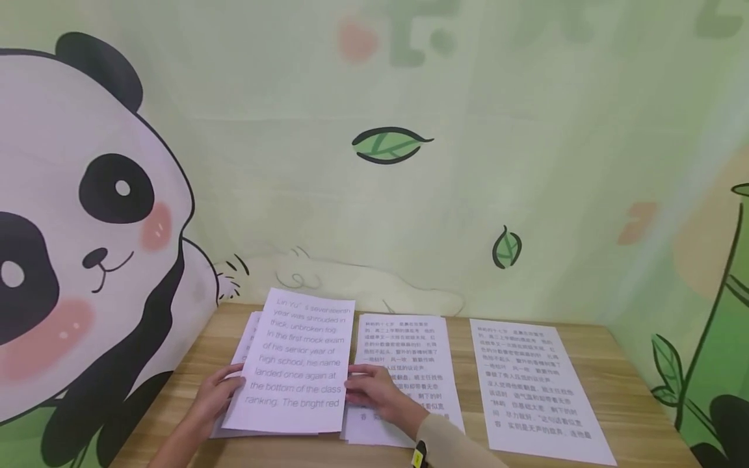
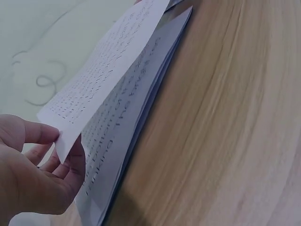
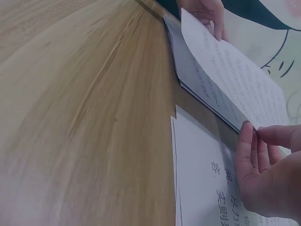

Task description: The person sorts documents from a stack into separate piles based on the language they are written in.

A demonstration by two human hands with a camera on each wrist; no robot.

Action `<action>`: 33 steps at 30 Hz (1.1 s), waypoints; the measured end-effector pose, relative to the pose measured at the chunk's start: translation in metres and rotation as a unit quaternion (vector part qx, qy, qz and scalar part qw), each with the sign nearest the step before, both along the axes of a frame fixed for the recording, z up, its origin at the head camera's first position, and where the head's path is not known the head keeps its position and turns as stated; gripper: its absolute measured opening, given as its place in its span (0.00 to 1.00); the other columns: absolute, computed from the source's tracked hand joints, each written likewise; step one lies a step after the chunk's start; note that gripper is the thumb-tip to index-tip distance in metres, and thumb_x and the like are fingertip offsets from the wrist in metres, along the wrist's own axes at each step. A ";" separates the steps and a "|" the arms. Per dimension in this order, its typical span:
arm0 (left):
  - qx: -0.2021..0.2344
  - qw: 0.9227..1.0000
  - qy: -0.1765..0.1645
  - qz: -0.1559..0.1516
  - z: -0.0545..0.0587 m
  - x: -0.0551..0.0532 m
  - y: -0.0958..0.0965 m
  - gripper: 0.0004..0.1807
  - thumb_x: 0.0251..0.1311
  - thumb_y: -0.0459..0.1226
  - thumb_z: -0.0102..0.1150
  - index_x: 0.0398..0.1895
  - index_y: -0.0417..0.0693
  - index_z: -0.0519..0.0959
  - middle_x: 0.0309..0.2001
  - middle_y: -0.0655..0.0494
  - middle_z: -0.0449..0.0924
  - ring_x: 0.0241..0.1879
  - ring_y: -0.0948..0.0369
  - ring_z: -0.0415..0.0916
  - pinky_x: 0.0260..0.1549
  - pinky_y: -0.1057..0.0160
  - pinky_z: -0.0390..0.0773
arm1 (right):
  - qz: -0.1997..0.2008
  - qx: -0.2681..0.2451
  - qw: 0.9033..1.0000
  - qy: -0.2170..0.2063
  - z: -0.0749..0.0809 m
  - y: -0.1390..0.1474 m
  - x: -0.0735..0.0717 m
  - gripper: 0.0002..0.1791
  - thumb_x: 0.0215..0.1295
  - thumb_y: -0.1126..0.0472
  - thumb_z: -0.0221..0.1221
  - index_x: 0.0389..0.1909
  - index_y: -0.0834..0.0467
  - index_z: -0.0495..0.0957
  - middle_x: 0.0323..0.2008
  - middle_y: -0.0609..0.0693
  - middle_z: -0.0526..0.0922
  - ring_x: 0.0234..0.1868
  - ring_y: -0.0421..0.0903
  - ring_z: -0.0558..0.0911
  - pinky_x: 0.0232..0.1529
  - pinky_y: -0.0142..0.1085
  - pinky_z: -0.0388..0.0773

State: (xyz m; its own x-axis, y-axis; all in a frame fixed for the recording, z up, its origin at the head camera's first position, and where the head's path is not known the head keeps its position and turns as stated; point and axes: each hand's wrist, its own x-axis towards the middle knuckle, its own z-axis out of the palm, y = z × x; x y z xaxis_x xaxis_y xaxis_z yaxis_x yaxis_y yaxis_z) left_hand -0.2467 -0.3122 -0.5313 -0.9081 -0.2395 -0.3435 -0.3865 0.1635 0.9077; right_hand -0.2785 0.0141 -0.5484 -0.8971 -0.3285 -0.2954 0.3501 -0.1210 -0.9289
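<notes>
Nearest to my head view is the pale sleeve of the right arm, at the bottom edge. Largest is the green backdrop with its printed panda. Before it is the wooden tabletop, where papers lie in three places, apart — I suppose so that pages do not mix. The middle pile and the right-hand paper carry Chinese characters. The left pile is mostly covered by a sheet of English text, lifted with its lower edge clear of the pile. Both hands grasp this sheet: the left hand pinches low on its left edge, the right hand low on its right — probably because thin paper droops when held from one side only. Smallest is a black-and-yellow device at the right wrist.
</notes>
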 end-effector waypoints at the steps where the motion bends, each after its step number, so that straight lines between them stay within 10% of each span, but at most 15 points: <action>1: -0.003 1.000 -0.004 0.000 -0.002 0.000 -0.002 0.31 0.71 0.37 0.53 0.74 0.35 0.63 0.64 0.30 0.71 0.42 0.63 0.78 0.39 0.66 0.77 | -0.001 0.001 1.000 -0.002 0.000 -0.002 0.000 0.27 0.61 0.73 0.62 0.63 0.70 0.73 0.42 0.58 0.89 0.34 0.43 0.88 0.45 0.39 0.88; 21: -0.036 0.998 -0.047 0.034 -0.016 -0.001 -0.027 0.31 0.73 0.38 0.48 0.75 0.36 0.61 0.72 0.31 0.62 0.59 0.47 0.71 0.38 0.68 0.74 | 0.030 -0.013 0.999 0.000 -0.001 -0.031 -0.001 0.29 0.67 0.73 0.59 0.68 0.76 0.66 0.57 0.71 0.81 0.50 0.55 0.89 0.54 0.44 0.86; 33: -0.048 0.998 0.014 0.042 -0.019 -0.001 -0.045 0.28 0.69 0.35 0.54 0.68 0.27 0.67 0.43 0.45 0.86 0.34 0.68 0.80 0.31 0.70 0.81 | 0.084 0.056 0.995 0.021 0.004 -0.030 0.000 0.26 0.68 0.69 0.60 0.66 0.72 0.71 0.56 0.64 0.84 0.53 0.52 0.87 0.56 0.42 0.85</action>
State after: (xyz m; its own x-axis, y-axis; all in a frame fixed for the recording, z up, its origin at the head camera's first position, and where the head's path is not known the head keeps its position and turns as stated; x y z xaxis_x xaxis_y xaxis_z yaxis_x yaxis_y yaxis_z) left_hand -0.2481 -0.3575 -0.5503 -0.8923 -0.3459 -0.2900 -0.3772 0.2185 0.9000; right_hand -0.2786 -0.0161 -0.5446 -0.8449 -0.4417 -0.3019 0.3169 0.0414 -0.9475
